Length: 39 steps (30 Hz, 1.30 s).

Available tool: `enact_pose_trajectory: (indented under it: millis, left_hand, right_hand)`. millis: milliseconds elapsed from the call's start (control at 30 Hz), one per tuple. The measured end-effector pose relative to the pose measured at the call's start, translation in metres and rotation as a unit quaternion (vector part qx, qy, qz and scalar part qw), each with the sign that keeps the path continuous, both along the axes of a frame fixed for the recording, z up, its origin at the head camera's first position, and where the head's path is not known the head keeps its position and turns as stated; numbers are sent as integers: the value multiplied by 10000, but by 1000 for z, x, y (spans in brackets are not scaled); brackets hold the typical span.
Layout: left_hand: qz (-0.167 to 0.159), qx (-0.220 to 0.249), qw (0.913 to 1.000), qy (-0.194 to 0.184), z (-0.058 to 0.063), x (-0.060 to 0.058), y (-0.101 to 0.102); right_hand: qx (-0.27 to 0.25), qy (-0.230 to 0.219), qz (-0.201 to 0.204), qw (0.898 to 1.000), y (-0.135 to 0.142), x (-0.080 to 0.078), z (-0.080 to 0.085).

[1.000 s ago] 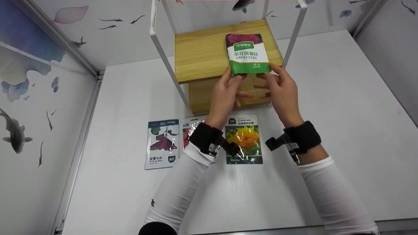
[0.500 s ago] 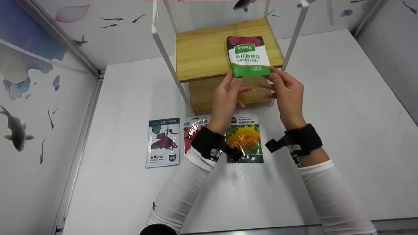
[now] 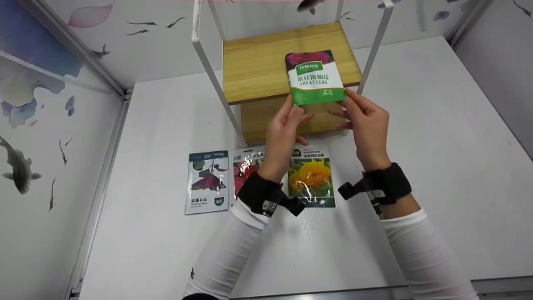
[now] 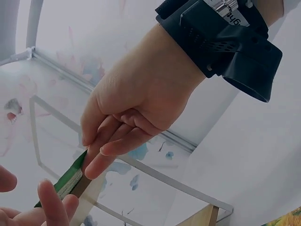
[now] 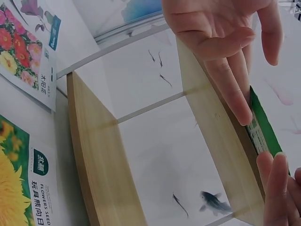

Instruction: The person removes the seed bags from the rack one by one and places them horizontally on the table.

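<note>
A green and white seed packet (image 3: 315,79) printed "IMPATIENS", with magenta flowers on top, lies over the front part of the upper wooden shelf (image 3: 254,66). Its green lower end sticks out past the shelf's front edge. My left hand (image 3: 283,135) pinches the lower left corner between thumb and forefinger. At the lower right corner, my right hand (image 3: 370,131) grips the packet the same way, other fingers spread below. Both wrist views catch the packet almost edge-on, as a thin green strip (image 4: 70,179) between the two hands.
On the white table before the rack lie three seed packets: one with a purple leaf (image 3: 208,183), one with red and pink flowers (image 3: 245,166) partly behind my left arm, and one with a yellow sunflower (image 3: 311,179). White rack posts (image 3: 214,75) flank the shelves.
Both hands have drawn back a little toward me with the impatiens packet, which now overhangs the shelf's front edge more and is turned slightly. The packets on the table stay put.
</note>
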<state>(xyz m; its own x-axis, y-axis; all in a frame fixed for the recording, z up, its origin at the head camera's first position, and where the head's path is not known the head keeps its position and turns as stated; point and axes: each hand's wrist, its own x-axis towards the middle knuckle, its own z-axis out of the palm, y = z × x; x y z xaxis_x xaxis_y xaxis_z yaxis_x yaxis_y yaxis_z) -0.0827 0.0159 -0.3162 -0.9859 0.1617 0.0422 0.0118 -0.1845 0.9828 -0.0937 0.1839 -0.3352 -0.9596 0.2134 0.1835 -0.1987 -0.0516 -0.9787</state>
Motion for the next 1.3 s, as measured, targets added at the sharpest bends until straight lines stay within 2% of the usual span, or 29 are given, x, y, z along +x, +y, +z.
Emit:
enact_pose_trajectory:
  millis: [167, 300, 433, 600, 733, 833, 967, 1067, 1167, 1300]
  left_hand:
    - [-2, -104, 9999, 37, -1, 7, -3]
    - [21, -604, 9978, 290, -1, 13, -2]
    - [66, -1186, 9913, 573, -1, 20, 0]
    - [144, -1470, 9851, 882, -4, 28, 0]
    - [167, -1712, 9805, 951, -7, 34, -1]
    - [192, -1915, 9754, 1072, -8, 37, -1]
    - [238, -1988, 9712, 1289, -11, 40, -1]
    - [233, -1894, 9722, 1358, -14, 41, -1]
    - [180, -1710, 9753, 1390, -18, 42, -1]
    - [44, -1483, 9793, 1375, -21, 44, -1]
  right_hand:
    - [116, 74, -119, 9998, -4, 7, -3]
    - [32, 151, -133, 9998, -6, 11, -6]
    - [-62, 236, -126, 9996, -5, 14, -7]
    - [-91, 325, -91, 9994, -5, 20, -8]
    - [80, 373, -46, 9993, -6, 28, -9]
    - [447, 510, -94, 9977, -8, 34, -9]
    - [1091, 753, -213, 9909, -12, 42, -10]
    - [1360, 891, -229, 9864, -14, 46, -10]
    - [1488, 970, -205, 9839, -15, 49, -10]
    - [1376, 959, -80, 9858, -14, 50, -11]
